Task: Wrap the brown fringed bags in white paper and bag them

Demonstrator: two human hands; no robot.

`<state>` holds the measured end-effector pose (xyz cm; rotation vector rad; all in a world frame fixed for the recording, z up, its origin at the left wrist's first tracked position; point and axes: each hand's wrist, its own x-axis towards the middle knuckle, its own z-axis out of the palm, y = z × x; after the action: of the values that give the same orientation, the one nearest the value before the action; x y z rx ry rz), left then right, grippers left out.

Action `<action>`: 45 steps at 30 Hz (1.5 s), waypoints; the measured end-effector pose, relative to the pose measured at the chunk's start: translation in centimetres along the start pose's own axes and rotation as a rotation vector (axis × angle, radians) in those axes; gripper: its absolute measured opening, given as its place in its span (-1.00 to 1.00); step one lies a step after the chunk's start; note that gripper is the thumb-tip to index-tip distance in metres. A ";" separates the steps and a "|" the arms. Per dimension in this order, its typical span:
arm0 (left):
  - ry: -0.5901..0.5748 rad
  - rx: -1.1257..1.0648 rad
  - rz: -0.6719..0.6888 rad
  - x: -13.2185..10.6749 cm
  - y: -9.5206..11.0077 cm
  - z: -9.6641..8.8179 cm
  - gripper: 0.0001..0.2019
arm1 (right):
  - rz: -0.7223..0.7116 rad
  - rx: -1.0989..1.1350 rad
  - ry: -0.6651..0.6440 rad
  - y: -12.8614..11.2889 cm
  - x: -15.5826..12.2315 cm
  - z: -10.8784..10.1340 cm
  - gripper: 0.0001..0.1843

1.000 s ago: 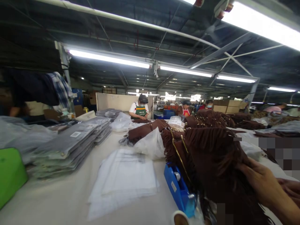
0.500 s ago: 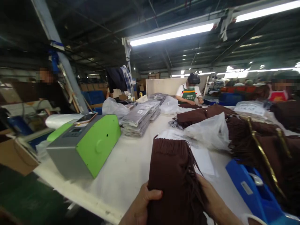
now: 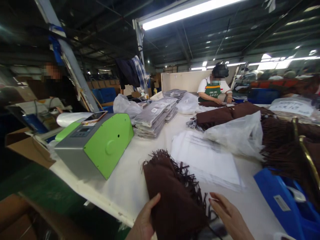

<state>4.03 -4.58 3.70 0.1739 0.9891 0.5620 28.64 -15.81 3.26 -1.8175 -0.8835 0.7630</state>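
One held cloth (image 3: 172, 200), one green machine (image 3: 107, 148), one dispenser (image 3: 277, 203)

Dark brown cloth (image 3: 172, 200), green-and-grey machine (image 3: 100, 145), blue tape dispenser (image 3: 285, 215), blue-white plaid garment (image 3: 140, 70)

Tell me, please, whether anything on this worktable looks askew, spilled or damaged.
Nothing appears spilled or damaged. The brown fabric in the left hand has fringe splaying untidily, and a flat phone-like object rests oddly atop the green machine, hardly a shelf.

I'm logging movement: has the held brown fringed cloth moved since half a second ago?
Yes. Judged against the green-sided machine, the brown fringed cloth has moved left in the view, nearer to it.
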 end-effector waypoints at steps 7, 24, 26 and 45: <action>0.059 0.123 -0.072 0.3 2.0 2.9 -0.67 | -0.418 -0.255 0.091 0.4 -1.9 0.4 -0.69; -0.279 1.829 0.241 -11.2 10.8 16.0 -0.69 | -0.969 -1.025 -0.293 -22.5 2.6 -3.3 0.01; -0.281 2.038 0.308 -12.1 10.6 17.1 -0.69 | -0.652 -0.986 -0.551 -22.4 2.7 -2.8 -0.20; -0.231 2.475 0.769 -7.7 11.4 17.8 -0.84 | -0.278 -0.937 -0.571 -16.6 3.1 -7.1 -0.82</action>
<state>11.36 3.04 23.59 2.7791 0.8019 -0.3699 31.99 -11.68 20.80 -2.1943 -2.0837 0.7526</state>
